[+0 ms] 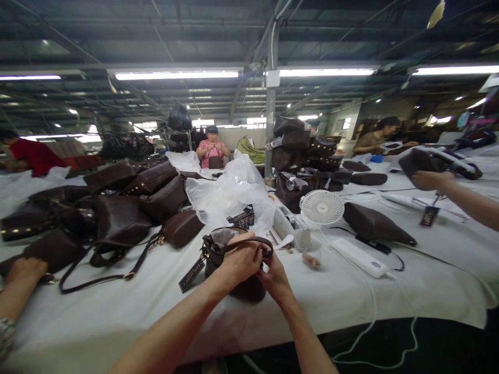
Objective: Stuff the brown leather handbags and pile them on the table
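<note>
A small dark brown handbag (251, 290) stands in front of me on the white-covered table, its top open. Its handle (234, 243) arches over my wrist-side fingers. My left hand (242, 261) reaches across the bag's top, fingers curled around the handle near its right end. Close against it, my right hand (274, 276) pinches the same end of the handle at the bag's right side. Exactly what lies between the fingertips is hidden. From the bag's left side hangs a black tag (192, 275) with gold lettering.
Several brown handbags (122, 218) are heaped at left, beside clear plastic bags (230, 192). A white fan (322, 208), a white power bank (359, 258) with cables and another brown bag (374, 224) lie at right. Co-workers' hands (27, 270) reach in from both sides.
</note>
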Motion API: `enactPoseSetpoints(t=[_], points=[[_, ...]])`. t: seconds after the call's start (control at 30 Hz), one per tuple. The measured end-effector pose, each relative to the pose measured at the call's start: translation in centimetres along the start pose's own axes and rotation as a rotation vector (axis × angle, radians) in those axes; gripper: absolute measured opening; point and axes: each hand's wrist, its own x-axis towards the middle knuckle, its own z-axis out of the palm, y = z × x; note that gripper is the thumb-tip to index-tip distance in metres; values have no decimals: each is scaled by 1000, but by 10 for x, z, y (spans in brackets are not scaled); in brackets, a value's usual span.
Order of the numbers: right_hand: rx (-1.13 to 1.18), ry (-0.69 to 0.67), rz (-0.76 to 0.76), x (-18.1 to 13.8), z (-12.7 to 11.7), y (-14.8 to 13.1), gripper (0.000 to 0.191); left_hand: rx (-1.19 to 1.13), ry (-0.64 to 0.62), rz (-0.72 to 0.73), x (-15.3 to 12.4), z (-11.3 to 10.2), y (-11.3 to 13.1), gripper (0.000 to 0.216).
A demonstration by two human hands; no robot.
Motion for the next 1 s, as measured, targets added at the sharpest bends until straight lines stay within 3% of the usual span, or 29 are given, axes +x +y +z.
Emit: enactPoseSetpoints(t=[0.13, 0.27, 0.37, 0.47, 0.63, 0.8, 1.0], points=[[-81, 24, -91, 1, 6, 4, 38, -28, -20, 17, -5, -4, 5, 20], [-122, 3, -73, 1, 4, 0, 28, 15, 28, 22, -8, -10, 5, 20], [-180, -16, 39, -2, 0, -3, 21, 103, 143, -116, -9, -14, -4, 20], [-216, -4, 128, -7, -4, -4, 20, 28, 166, -223, -9, -18, -16, 17], [-151, -20, 147, -16, -10, -7, 28, -147, -9, -224, -8, -34, -25, 15], [-210, -104, 39, -18, -19, -20, 17, -4, -234, -180, -6, -64, -16, 19], [-170, -143, 84, -19, -26, -26, 17, 34, -293, -127, -9, -69, -24, 25]])
